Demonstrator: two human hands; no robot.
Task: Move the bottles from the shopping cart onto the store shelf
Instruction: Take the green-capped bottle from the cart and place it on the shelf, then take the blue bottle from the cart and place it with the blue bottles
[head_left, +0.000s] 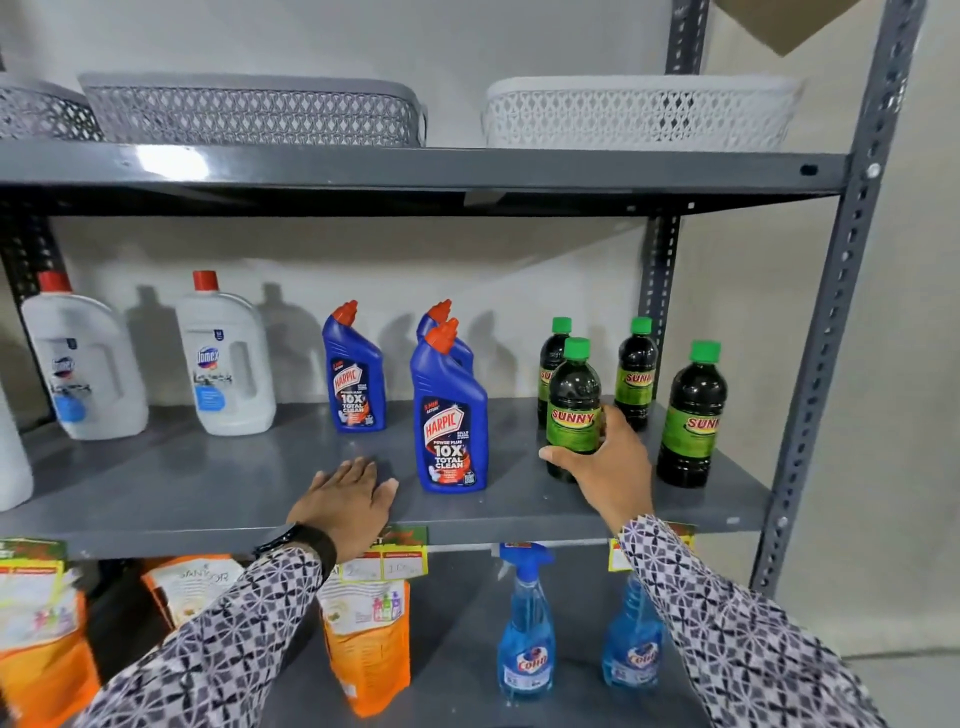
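On the grey middle shelf (208, 483), my right hand (608, 462) is wrapped around the lower part of a dark Sunny bottle (573, 400) with a green cap, which stands upright near the front. Three more Sunny bottles stand around it: one behind (551, 358), one at the back right (636, 374) and one at the far right (693, 415). My left hand (348, 499) lies flat on the shelf's front edge, fingers spread, holding nothing. A blue Harpic bottle (449, 415) stands between my hands. The shopping cart is out of view.
Two more Harpic bottles (354, 369) and white Domex jugs (226, 358) stand further left on the same shelf. Grey and white baskets (634, 111) sit on the upper shelf. Below are blue spray bottles (525, 623) and orange pouches (366, 644). A grey upright post (831, 364) bounds the right.
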